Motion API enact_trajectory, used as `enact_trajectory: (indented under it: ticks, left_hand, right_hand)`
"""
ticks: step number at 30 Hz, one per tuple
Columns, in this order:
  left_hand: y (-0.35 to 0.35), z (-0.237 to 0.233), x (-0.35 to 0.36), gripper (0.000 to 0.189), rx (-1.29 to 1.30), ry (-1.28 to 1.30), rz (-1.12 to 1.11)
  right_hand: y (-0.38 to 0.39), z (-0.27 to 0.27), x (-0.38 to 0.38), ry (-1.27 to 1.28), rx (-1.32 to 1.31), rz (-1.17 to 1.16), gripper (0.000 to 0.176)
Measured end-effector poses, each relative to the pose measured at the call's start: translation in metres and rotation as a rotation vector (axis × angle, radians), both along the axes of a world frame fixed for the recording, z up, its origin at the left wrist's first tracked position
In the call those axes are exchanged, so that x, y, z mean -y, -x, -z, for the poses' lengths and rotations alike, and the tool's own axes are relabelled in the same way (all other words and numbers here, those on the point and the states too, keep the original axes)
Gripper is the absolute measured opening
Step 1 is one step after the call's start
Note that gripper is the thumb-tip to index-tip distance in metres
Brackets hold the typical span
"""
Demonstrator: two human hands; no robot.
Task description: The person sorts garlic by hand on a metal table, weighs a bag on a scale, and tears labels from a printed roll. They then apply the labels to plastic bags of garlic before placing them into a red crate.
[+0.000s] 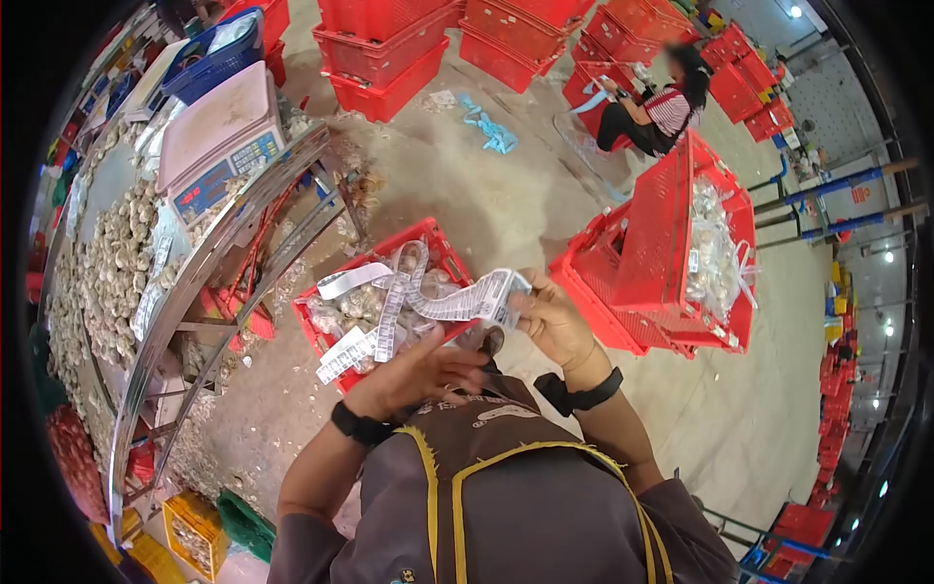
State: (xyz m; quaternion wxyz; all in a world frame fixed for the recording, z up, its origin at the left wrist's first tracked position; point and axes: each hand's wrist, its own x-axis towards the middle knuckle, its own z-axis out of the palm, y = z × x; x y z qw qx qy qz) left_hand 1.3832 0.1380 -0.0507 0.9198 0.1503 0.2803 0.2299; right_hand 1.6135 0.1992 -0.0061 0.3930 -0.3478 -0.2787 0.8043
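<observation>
A long strip of printed labels (457,304) loops over a red crate (431,232) on the floor in front of me. Bagged garlic bulbs (360,304) fill that crate. My right hand (556,319) pinches the strip's right end between thumb and fingers. Just below the strip is my left hand (418,375), its fingers stretched out and apart, with nothing seen in them. A short loose end of the labels lies beside it, over the crate's lower left corner.
Stacked red crates (662,253) with bagged garlic stand to the right. On the left, a metal-edged table (161,321) bears loose garlic (112,258) and a scale (219,127). Blue plastic (489,127) lies on the floor. A seated co-worker (666,107) handles strips at the back right.
</observation>
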Motion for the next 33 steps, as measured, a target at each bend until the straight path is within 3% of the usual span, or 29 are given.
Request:
enact_trajectory:
  ticks: [1, 5, 7, 10, 12, 15, 20, 24, 28, 30, 33]
  left_hand:
    - [-0.006, -0.010, -0.002, 0.071, 0.173, 0.106, -0.076]
    - [-0.006, 0.002, -0.040, 0.058, 0.375, 0.209, -0.356]
    - [-0.004, 0.005, -0.053, 0.050, 0.125, 0.154, -0.544]
    - [0.005, -0.008, -0.059, 0.030, -0.023, -0.057, -0.556]
    - [0.003, -0.022, -0.058, 0.014, -0.180, -0.198, -0.679]
    - [0.006, -0.025, -0.055, 0.016, -0.357, -0.389, -0.622]
    - [0.000, -0.038, -0.053, 0.024, -0.357, -0.459, -0.668]
    - [0.014, -0.044, -0.059, 0.030, -0.221, -0.291, -0.780]
    - [0.018, -0.038, -0.056, 0.027, -0.267, -0.334, -0.766]
    - [0.008, -0.042, -0.050, 0.027, -0.279, -0.356, -0.746]
    - [-0.007, -0.049, -0.041, 0.028, -0.320, -0.431, -0.696]
  right_hand:
    - [0.006, 0.000, 0.003, 0.048, -0.084, -0.028, 0.027]
    - [0.021, -0.003, 0.018, 0.027, 0.007, -0.158, 0.029]
    - [0.022, -0.010, 0.018, 0.017, 0.065, -0.211, 0.038]
    - [0.017, -0.009, 0.020, -0.141, 0.191, -0.262, 0.056]
    - [0.011, -0.012, 0.017, -0.131, 0.184, -0.257, 0.053]
    - [0.015, -0.017, 0.017, -0.141, 0.247, -0.232, 0.038]
    - [0.015, 0.005, 0.021, -0.281, 0.575, -0.315, 0.015]
    - [0.002, 0.017, 0.027, -0.242, 0.524, -0.378, 0.014]
    - [0.004, 0.011, 0.026, -0.262, 0.494, -0.384, 0.015]
    - [0.020, -0.010, 0.024, -0.177, 0.277, -0.225, 0.016]
    - [0.033, -0.012, 0.021, -0.240, 0.347, -0.238, 0.017]
